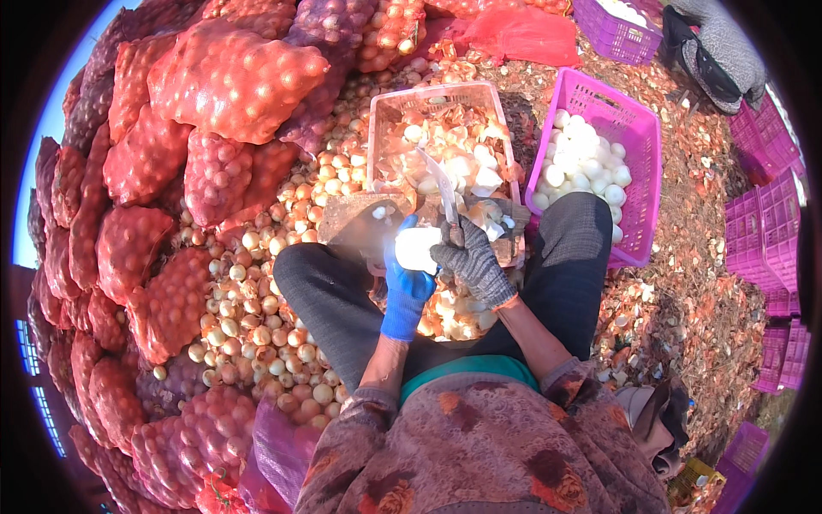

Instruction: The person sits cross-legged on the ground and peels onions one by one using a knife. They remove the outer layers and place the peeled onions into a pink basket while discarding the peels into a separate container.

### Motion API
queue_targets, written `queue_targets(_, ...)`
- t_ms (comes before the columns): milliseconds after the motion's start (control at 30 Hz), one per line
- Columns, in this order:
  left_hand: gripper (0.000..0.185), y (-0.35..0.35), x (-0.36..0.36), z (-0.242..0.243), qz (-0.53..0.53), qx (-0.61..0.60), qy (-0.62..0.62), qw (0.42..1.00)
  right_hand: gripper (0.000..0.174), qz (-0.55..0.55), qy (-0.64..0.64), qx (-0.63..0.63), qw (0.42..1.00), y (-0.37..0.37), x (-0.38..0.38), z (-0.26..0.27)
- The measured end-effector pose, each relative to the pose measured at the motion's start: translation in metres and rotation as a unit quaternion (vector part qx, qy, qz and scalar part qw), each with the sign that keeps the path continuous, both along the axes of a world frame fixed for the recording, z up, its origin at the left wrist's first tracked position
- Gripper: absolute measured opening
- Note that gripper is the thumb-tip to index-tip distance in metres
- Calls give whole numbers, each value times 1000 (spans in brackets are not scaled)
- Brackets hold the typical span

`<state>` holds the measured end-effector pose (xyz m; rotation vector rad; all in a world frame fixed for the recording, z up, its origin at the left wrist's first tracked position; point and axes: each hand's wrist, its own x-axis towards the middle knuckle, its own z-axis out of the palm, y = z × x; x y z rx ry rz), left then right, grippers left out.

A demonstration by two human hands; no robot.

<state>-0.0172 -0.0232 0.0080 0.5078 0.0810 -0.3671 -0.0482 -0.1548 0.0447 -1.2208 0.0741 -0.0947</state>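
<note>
In the head view my left hand (408,273), in a blue coated glove, holds a white peeled onion (417,249) over a wooden board (366,221). My right hand (472,257), in a grey knit glove, grips the handle of a knife (443,183), its blade pointing up and away from me. The right thumb and fingertips are close beside the onion; whether they touch it is hard to tell. Beyond the board stands a pale pink crate (438,93) with onion skins and pieces. To the right, a magenta crate (642,160) holds white peeled onions (584,154).
Unpeeled onions (257,321) lie heaped at the left, before stacked red mesh sacks (237,80). Onion skins (693,308) cover the ground at the right. Purple crates (764,231) stand along the right edge. Another person (719,51) is at the upper right, near a purple crate (616,32).
</note>
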Motion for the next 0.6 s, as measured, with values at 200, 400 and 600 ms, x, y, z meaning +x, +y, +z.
queue_targets(200,43,9,-20,10,78,530,-232,812,25,36,77,-26,996,-19,-10,-5)
queue_targets(400,43,-8,-39,18,80,611,-370,695,25,-18,-28,-76,997,2,-24,-8)
queue_targets(600,46,-27,-43,-2,-39,137,-17,990,34,93,66,185,976,-13,-36,5)
